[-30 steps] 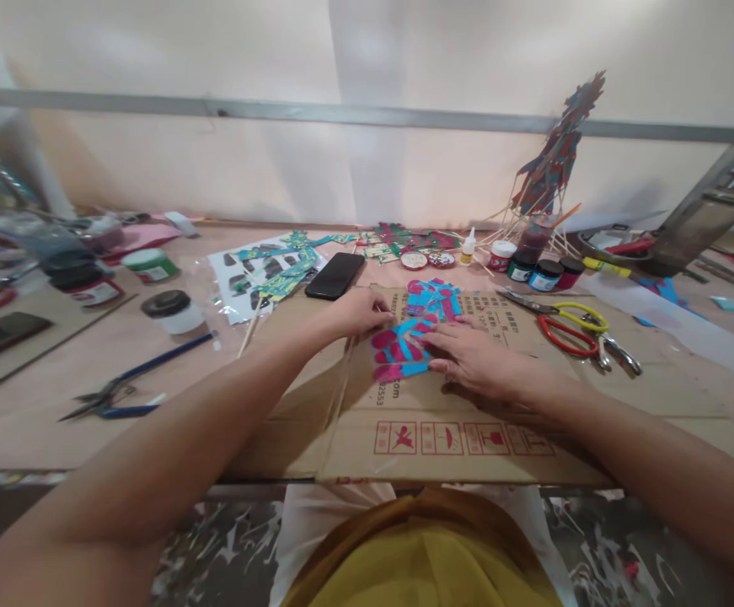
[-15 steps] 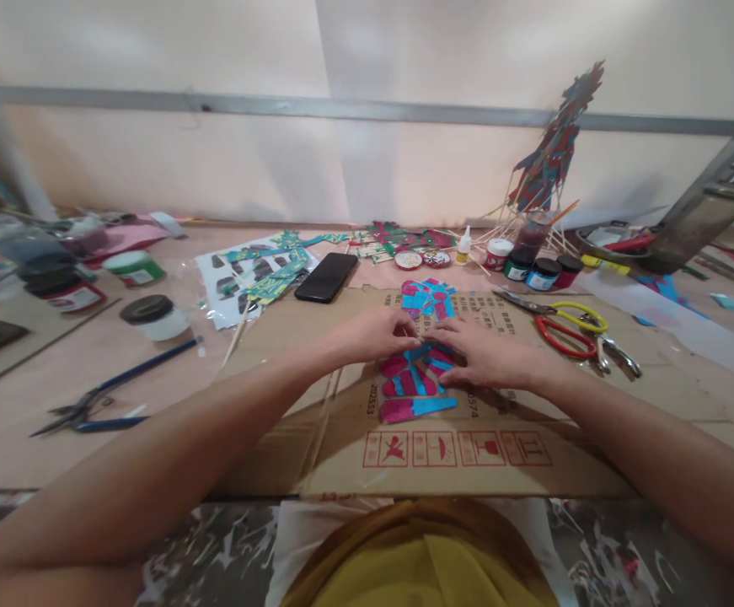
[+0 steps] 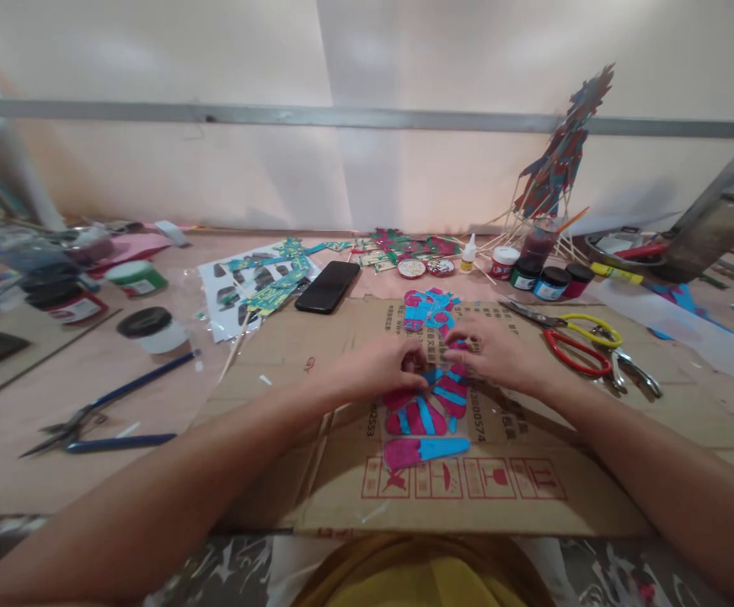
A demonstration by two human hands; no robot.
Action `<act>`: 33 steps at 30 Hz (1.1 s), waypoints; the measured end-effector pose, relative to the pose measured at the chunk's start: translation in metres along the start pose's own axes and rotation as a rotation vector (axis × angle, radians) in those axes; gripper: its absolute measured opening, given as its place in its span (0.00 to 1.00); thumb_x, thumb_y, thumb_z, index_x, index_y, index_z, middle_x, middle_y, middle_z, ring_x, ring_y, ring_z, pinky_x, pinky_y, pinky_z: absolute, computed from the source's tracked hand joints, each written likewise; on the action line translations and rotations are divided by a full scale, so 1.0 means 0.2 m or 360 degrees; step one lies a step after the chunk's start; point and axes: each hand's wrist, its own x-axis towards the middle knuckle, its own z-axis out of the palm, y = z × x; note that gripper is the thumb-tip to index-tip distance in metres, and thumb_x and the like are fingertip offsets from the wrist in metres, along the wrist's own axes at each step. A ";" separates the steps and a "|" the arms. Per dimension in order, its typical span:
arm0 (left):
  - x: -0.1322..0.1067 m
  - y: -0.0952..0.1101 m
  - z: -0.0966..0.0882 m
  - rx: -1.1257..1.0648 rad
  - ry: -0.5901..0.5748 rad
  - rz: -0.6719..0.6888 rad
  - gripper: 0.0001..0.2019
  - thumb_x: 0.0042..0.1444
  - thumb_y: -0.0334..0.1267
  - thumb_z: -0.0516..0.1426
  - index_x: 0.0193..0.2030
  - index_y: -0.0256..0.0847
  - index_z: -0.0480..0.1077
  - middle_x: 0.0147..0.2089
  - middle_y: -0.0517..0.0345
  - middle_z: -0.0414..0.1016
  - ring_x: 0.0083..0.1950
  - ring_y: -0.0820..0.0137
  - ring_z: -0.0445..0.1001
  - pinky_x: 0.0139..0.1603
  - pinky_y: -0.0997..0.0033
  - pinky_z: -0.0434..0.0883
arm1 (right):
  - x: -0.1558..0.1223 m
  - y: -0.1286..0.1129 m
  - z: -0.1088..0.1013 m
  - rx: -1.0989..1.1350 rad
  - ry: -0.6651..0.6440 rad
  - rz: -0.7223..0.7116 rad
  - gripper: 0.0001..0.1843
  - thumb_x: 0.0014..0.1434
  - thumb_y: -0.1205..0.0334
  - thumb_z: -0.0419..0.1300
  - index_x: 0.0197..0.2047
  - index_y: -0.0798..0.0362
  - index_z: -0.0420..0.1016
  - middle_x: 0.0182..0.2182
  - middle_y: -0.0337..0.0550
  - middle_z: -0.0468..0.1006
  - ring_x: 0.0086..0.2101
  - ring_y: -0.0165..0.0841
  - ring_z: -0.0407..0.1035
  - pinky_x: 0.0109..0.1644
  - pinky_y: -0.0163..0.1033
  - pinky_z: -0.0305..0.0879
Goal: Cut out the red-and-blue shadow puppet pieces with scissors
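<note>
A: Entry one, hands?

B: Two, seen through the head camera I run. Left hand [image 3: 404, 373]: fingers curled, tips down at the pieces; I cannot tell whether it grips one. Right hand [image 3: 490, 354]: fingers bent and slightly apart, just beside the left; I cannot tell its grip either.

A: Entry two, the work?

B: Pink-and-blue pieces [image 3: 417, 417], flat on the cardboard [image 3: 334, 329], beneath and around both hands. One long strip [image 3: 426, 453] lies nearest the wearer; an upper cluster [image 3: 430, 308] lies beyond the fingers.

A: Tools?

B: Right side: scissors [image 3: 556, 323], one loop red, one yellow, beside a silver-handled tool [image 3: 641, 377]. Left side: blue-handled pliers [image 3: 142, 383], spread, on the table [image 3: 0, 480].

A: Remainder?

B: Phone [image 3: 327, 287], black, at the far edge of the cardboard. Small white bottle [image 3: 468, 255], upright. Blue jar [image 3: 552, 285], in a group of jars. Black-lidded tub [image 3: 152, 330], beyond the pliers.
</note>
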 end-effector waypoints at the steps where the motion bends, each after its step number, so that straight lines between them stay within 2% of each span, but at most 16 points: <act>1: 0.01 0.00 -0.01 0.0022 0.0089 -0.0005 0.10 0.58 0.46 0.63 0.39 0.42 0.75 0.36 0.56 0.81 0.37 0.63 0.78 0.37 0.66 0.71 | 0.02 0.02 -0.01 -0.0024 0.0119 0.0024 0.15 0.69 0.52 0.59 0.50 0.51 0.82 0.52 0.53 0.80 0.54 0.46 0.73 0.62 0.55 0.68; 3: 0.05 -0.02 -0.03 0.0115 0.0338 -0.0001 0.11 0.63 0.46 0.59 0.44 0.42 0.77 0.44 0.52 0.83 0.45 0.61 0.80 0.47 0.63 0.74 | 0.05 0.06 0.00 -0.0108 0.0205 -0.0014 0.19 0.70 0.53 0.58 0.58 0.50 0.79 0.60 0.54 0.76 0.62 0.47 0.68 0.67 0.58 0.63; 5: 0.09 -0.05 -0.05 0.0272 0.0548 0.0006 0.16 0.65 0.47 0.58 0.54 0.42 0.77 0.56 0.47 0.81 0.58 0.57 0.77 0.60 0.58 0.72 | 0.08 0.11 0.01 -0.0188 0.0084 -0.0119 0.22 0.69 0.53 0.59 0.63 0.49 0.77 0.65 0.54 0.73 0.66 0.49 0.63 0.71 0.61 0.58; 6: 0.11 -0.07 -0.05 0.0346 0.0589 0.0002 0.18 0.65 0.48 0.58 0.57 0.42 0.76 0.60 0.46 0.78 0.62 0.55 0.75 0.64 0.56 0.69 | 0.08 0.13 0.03 -0.0210 0.0017 -0.0152 0.22 0.69 0.54 0.59 0.63 0.50 0.77 0.65 0.54 0.73 0.66 0.49 0.63 0.72 0.62 0.57; 8: 0.14 -0.11 -0.04 0.0445 0.0576 -0.0005 0.19 0.64 0.50 0.59 0.56 0.43 0.76 0.63 0.46 0.77 0.66 0.54 0.72 0.68 0.55 0.67 | 0.08 0.17 0.05 -0.0213 -0.0036 -0.0173 0.22 0.70 0.54 0.59 0.62 0.51 0.78 0.63 0.55 0.75 0.65 0.49 0.65 0.72 0.62 0.58; 12: 0.15 -0.16 -0.01 0.0455 0.0580 0.0051 0.11 0.65 0.44 0.58 0.46 0.42 0.78 0.57 0.47 0.79 0.62 0.57 0.74 0.65 0.58 0.70 | 0.06 0.22 0.06 -0.0194 0.0031 -0.0130 0.19 0.69 0.55 0.59 0.58 0.49 0.81 0.60 0.52 0.79 0.63 0.48 0.69 0.71 0.61 0.61; 14: 0.14 -0.15 -0.01 0.0412 0.0575 0.0049 0.09 0.64 0.42 0.58 0.42 0.41 0.78 0.52 0.47 0.81 0.57 0.58 0.76 0.61 0.59 0.72 | 0.05 0.23 0.05 -0.0212 0.0058 -0.0075 0.18 0.69 0.55 0.59 0.57 0.49 0.81 0.58 0.52 0.80 0.62 0.48 0.70 0.70 0.61 0.62; 16: 0.15 -0.12 -0.02 0.0379 0.0536 -0.0010 0.10 0.64 0.44 0.59 0.39 0.41 0.76 0.47 0.48 0.81 0.51 0.58 0.78 0.55 0.59 0.74 | 0.05 0.23 0.05 -0.0228 0.0090 -0.0032 0.18 0.68 0.56 0.59 0.57 0.51 0.81 0.58 0.53 0.80 0.62 0.48 0.70 0.70 0.61 0.62; 18: 0.16 -0.10 -0.04 0.0378 0.0558 -0.0122 0.13 0.63 0.49 0.60 0.41 0.41 0.76 0.46 0.47 0.82 0.50 0.57 0.78 0.53 0.59 0.74 | 0.06 0.23 0.05 -0.0245 0.0112 -0.0009 0.18 0.68 0.57 0.59 0.57 0.52 0.80 0.59 0.54 0.79 0.62 0.48 0.69 0.70 0.61 0.62; 21: 0.19 -0.06 -0.06 0.0422 0.0624 -0.0321 0.24 0.58 0.55 0.63 0.53 0.39 0.72 0.54 0.41 0.80 0.57 0.50 0.77 0.54 0.56 0.73 | 0.05 0.23 0.05 -0.0264 0.0132 0.0039 0.20 0.68 0.56 0.59 0.58 0.54 0.80 0.59 0.57 0.78 0.62 0.49 0.69 0.69 0.61 0.63; 24: 0.21 -0.05 -0.06 0.0413 0.0538 -0.0372 0.29 0.55 0.54 0.66 0.57 0.38 0.69 0.59 0.37 0.77 0.60 0.47 0.75 0.55 0.56 0.73 | 0.04 0.25 0.04 -0.0266 0.0132 0.0094 0.19 0.68 0.58 0.59 0.59 0.53 0.79 0.58 0.56 0.79 0.60 0.48 0.71 0.67 0.60 0.65; 28: 0.22 -0.06 -0.04 0.0090 0.0506 -0.0374 0.27 0.55 0.45 0.68 0.59 0.40 0.66 0.55 0.45 0.80 0.55 0.55 0.79 0.50 0.62 0.74 | 0.02 0.28 0.02 -0.0293 0.0180 0.0227 0.20 0.64 0.59 0.64 0.59 0.50 0.79 0.55 0.54 0.80 0.57 0.48 0.72 0.65 0.58 0.66; 31: 0.21 -0.07 -0.03 -0.0258 0.0548 -0.0399 0.31 0.52 0.36 0.69 0.61 0.41 0.64 0.45 0.53 0.81 0.46 0.60 0.81 0.41 0.66 0.74 | 0.04 0.28 0.00 -0.0219 0.0170 0.0350 0.22 0.61 0.61 0.67 0.58 0.54 0.80 0.54 0.55 0.81 0.56 0.49 0.73 0.63 0.55 0.67; 33: 0.20 -0.09 -0.03 -0.0526 0.0627 -0.0378 0.27 0.48 0.31 0.69 0.55 0.41 0.68 0.38 0.58 0.80 0.40 0.63 0.79 0.37 0.69 0.72 | 0.07 0.27 -0.01 -0.0085 0.0132 0.0405 0.20 0.60 0.64 0.67 0.56 0.55 0.80 0.53 0.54 0.82 0.53 0.46 0.75 0.60 0.49 0.68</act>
